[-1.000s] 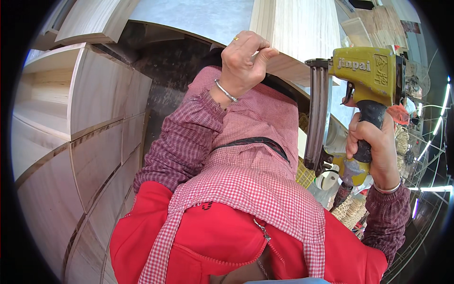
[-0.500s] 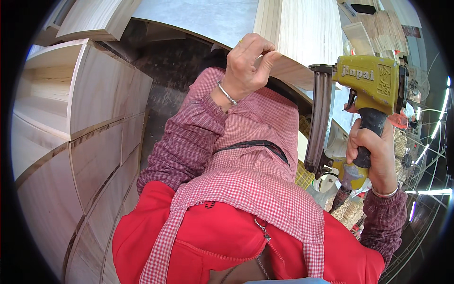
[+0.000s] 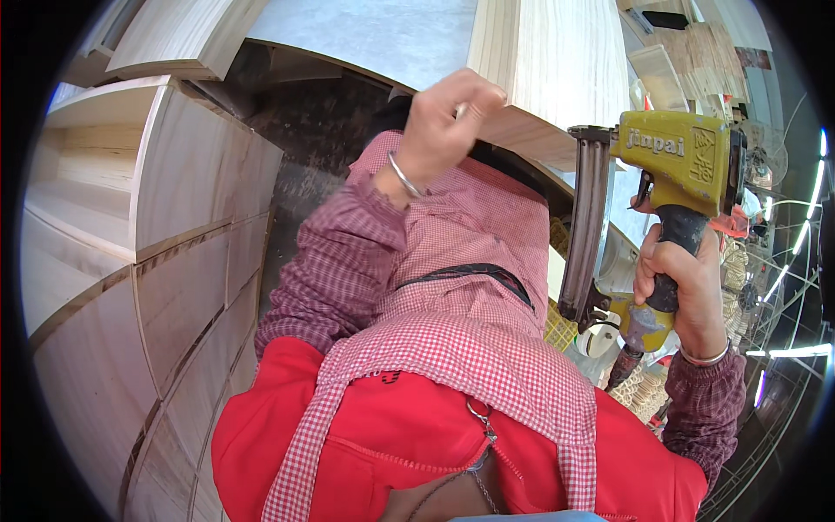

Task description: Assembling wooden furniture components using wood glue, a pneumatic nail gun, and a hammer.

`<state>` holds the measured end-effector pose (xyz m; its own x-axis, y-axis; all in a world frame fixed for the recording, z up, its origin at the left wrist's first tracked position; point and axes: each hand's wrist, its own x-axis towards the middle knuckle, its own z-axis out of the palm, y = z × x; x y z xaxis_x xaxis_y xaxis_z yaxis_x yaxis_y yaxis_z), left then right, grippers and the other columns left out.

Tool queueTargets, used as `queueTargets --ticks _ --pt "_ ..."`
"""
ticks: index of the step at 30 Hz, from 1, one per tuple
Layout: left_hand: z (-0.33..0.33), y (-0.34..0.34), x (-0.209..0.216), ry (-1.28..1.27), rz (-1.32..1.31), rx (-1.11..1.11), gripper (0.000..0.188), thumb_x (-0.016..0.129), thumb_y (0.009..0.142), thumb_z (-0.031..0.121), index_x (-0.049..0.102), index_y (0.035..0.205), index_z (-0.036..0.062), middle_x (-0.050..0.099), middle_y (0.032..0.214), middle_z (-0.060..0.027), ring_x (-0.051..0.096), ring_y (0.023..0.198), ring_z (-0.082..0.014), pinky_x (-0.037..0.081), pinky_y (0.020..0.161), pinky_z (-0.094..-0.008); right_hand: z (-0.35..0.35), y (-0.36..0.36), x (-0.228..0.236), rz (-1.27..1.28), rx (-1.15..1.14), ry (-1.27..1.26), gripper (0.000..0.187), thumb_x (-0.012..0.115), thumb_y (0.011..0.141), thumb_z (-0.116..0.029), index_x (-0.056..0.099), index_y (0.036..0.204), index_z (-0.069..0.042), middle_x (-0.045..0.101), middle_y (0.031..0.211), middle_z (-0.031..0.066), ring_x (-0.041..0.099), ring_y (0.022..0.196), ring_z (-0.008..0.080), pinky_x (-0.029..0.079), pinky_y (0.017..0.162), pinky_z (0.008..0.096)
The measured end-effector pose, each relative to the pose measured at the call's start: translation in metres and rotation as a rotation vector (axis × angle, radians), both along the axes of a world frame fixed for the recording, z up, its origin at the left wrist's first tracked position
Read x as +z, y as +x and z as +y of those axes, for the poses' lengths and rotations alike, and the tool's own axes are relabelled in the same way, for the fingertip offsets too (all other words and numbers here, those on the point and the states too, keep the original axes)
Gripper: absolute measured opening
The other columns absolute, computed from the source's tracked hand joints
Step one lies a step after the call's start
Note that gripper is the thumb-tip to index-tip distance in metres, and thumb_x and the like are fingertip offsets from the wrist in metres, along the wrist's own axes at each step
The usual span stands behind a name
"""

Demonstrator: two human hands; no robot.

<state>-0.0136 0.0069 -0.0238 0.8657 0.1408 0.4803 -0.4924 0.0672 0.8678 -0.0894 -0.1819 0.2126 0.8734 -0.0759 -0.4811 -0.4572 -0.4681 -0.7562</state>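
Head view: at the left of the frame, pale wooden boxes [image 3: 196, 178] stand stacked, the top one open-fronted. Right of them, across the upper middle, a blue-grey tabletop [image 3: 365, 35] runs toward the right.

Near the upper centre, the left hand [image 3: 442, 126] hangs in front of the table edge. Its fingers are curled in loosely, and motion blurs them; whether they pinch something small, I cannot tell. Compared with half a second ago, the wrist has shifted a little left and the thumb, which pointed out toward the wood, is now folded in. Below it, the checked apron [image 3: 470, 348] fills the middle.

Just right of this hand, at the upper centre-right, the pale wooden piece [image 3: 570, 65] lies on the table, its near corner beside the knuckles; contact is unclear.

Farther right, the yellow nail gun [image 3: 678, 161] stands upright, its nose overlapping the wood's near side in view. The right hand [image 3: 691, 278] wraps its black grip, fingers closed around it. The gun has barely moved, so I judge that the change lies with the left hand alone, while the tool is kept ready.
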Motion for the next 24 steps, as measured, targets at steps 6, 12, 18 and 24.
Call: queueTargets --ticks 6,12,18,24 --pt "0.013 0.030 0.025 -0.282 0.314 -0.191 0.014 0.065 0.089 0.018 0.068 0.089 0.0053 0.064 0.073 -0.0032 0.057 0.068 -0.0091 0.046 0.064 -0.0191 -0.007 -0.002 -0.004 0.004 -0.003 0.032 0.009 0.057 0.073 -0.002 0.054 0.080 0.001 0.053 0.055 0.0073 0.048 0.040 0.0131 0.042 0.041 0.0236" --pt "0.001 0.044 0.021 -0.209 0.214 -0.176 0.019 0.071 0.084 0.020 0.065 0.075 0.0050 0.060 0.064 -0.0021 0.048 0.054 -0.0067 0.038 0.052 -0.0166 -0.004 -0.002 -0.002 0.009 0.005 0.023 0.007 0.057 0.073 -0.003 0.054 0.078 0.001 0.052 0.053 0.0065 0.047 0.039 0.0131 0.042 0.041 0.0237" --pt "-0.006 0.046 0.017 -0.199 0.189 -0.181 0.017 0.073 0.082 0.022 0.066 0.079 0.0067 0.059 0.064 0.0001 0.047 0.057 -0.0061 0.038 0.055 -0.0167 0.009 0.000 0.007 0.025 0.054 -0.014 0.006 0.058 0.072 -0.004 0.055 0.075 0.001 0.052 0.051 0.0062 0.047 0.039 0.0132 0.042 0.042 0.0232" --pt "-0.024 0.048 0.023 -0.191 0.176 -0.186 0.019 0.073 0.082 0.023 0.064 0.076 0.0063 0.055 0.062 0.0008 0.044 0.054 -0.0060 0.036 0.051 -0.0168 0.014 0.008 0.015 0.054 0.088 -0.019 0.007 0.058 0.071 -0.004 0.056 0.074 0.001 0.053 0.051 0.0067 0.048 0.038 0.0135 0.041 0.043 0.0226"
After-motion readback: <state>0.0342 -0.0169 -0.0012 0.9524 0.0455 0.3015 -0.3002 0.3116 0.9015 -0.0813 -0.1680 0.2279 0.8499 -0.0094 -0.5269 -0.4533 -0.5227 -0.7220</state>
